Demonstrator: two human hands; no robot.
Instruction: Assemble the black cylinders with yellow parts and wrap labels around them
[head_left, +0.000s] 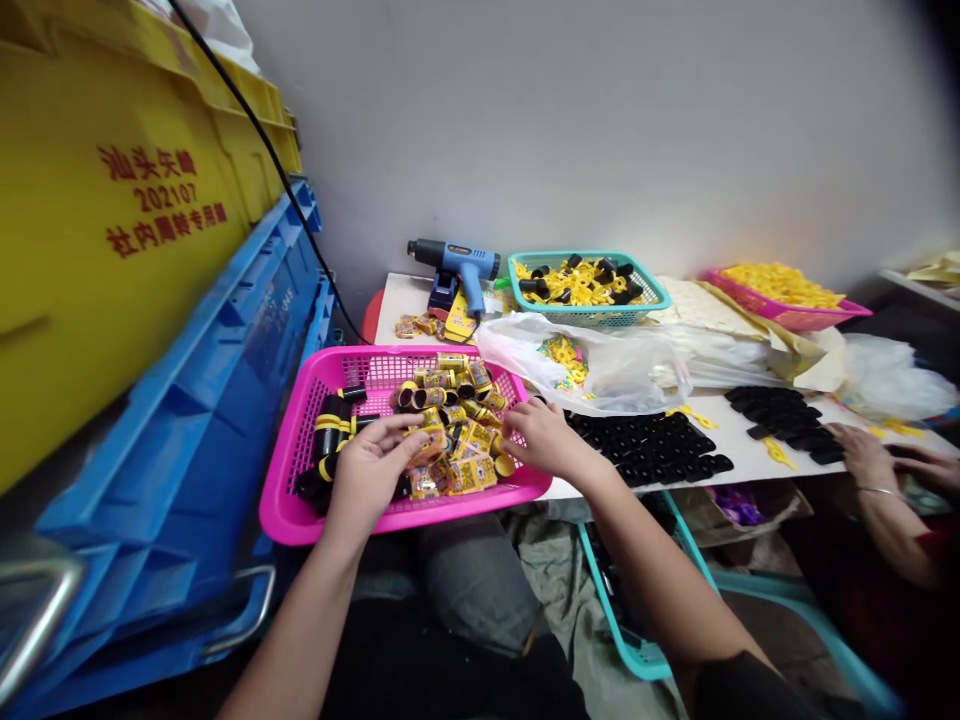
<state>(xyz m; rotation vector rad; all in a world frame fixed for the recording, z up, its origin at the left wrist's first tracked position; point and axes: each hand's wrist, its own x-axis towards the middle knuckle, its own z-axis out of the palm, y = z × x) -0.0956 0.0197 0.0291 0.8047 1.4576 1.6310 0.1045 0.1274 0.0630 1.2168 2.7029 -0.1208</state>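
A pink plastic basket (pixel 289 470) sits before me on the table's near edge. Black cylinders with yellow bands (pixel 328 435) lie at its left side, and yellow printed tube-shaped wraps (pixel 454 385) are heaped in the middle and right. Over the heap, my left hand (pixel 375 455) is closed, pinching a yellow printed wrap (pixel 429 440) between thumb and fingers. My right hand (pixel 544 435) reaches over the basket's right rim, its bent fingers down among the wraps. Whatever its fingertips hold is too hidden to name.
A blue heat gun (pixel 469 268) stands behind the basket, beside a teal basket (pixel 589 310) of yellow and black parts. Rows of black pieces (pixel 645 445) lie to the right, near another person's hands (pixel 866 460). Blue and yellow crates (pixel 187 400) wall off the left.
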